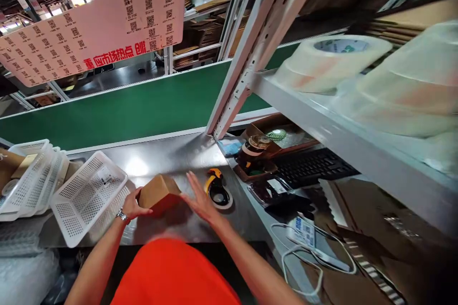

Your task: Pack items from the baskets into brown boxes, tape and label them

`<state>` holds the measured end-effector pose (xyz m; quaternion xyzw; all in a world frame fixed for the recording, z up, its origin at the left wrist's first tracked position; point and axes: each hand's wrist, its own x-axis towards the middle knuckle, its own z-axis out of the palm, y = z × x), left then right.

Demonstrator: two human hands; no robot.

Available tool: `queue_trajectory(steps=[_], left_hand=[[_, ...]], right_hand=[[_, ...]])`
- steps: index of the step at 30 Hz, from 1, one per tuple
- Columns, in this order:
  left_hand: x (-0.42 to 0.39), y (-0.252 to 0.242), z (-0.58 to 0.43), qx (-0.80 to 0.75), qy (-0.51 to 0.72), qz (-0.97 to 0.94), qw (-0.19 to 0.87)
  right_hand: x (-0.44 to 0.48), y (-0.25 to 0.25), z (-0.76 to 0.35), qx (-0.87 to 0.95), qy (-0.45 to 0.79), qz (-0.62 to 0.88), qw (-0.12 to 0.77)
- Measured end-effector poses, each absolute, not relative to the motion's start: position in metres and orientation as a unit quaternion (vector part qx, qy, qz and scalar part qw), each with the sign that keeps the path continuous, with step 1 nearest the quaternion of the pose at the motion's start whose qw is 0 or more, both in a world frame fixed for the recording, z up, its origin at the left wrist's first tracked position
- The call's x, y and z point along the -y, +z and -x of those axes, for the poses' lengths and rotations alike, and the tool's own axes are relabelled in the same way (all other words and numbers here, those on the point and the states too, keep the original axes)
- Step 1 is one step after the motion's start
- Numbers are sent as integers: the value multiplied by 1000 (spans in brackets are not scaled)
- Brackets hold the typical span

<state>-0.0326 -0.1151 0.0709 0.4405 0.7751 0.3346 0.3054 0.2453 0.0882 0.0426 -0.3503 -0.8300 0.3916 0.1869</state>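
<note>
A small brown cardboard box (160, 193) is on the metal bench in front of me, tilted in my grip. My left hand (133, 204), with a watch on its wrist, is closed on the box's left side, thumb along the near edge. On the other side, my right hand (199, 200) has its fingers stretched out and spread, the thumb close to the box's right corner; whether it touches I cannot tell. Just right of that hand lies a yellow and black tape dispenser (217, 188) with a tape roll.
A white perforated basket (89, 195) stands at left, beside stacked baskets (36, 186). Behind the bench runs a green conveyor belt (143, 109). At right are a keyboard (315, 167), a white power strip (304, 233) with cable, and a shelf (322, 128) bearing large tape rolls (329, 69).
</note>
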Motion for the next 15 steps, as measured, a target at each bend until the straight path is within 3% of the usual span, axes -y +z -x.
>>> queue_trajectory(steps=[3,6,9,12,15], left_hand=[[122,72,29,-739,384,-417,365],[123,67,25,-717,437,-333,430],[113,60,20,-711,472,-229,469],[96,56,24,-748,461,-175,444],[90,57,46,-776,470,-175,382]], right_hand=[[-75,47,-204,838,465,222,179],[-84,55,-170,841,468,233,144],[-101,62,-146,837,410,294,211],[-105,58,-133,815,359,351,291],[-87,36,-131,818,354,366,267]])
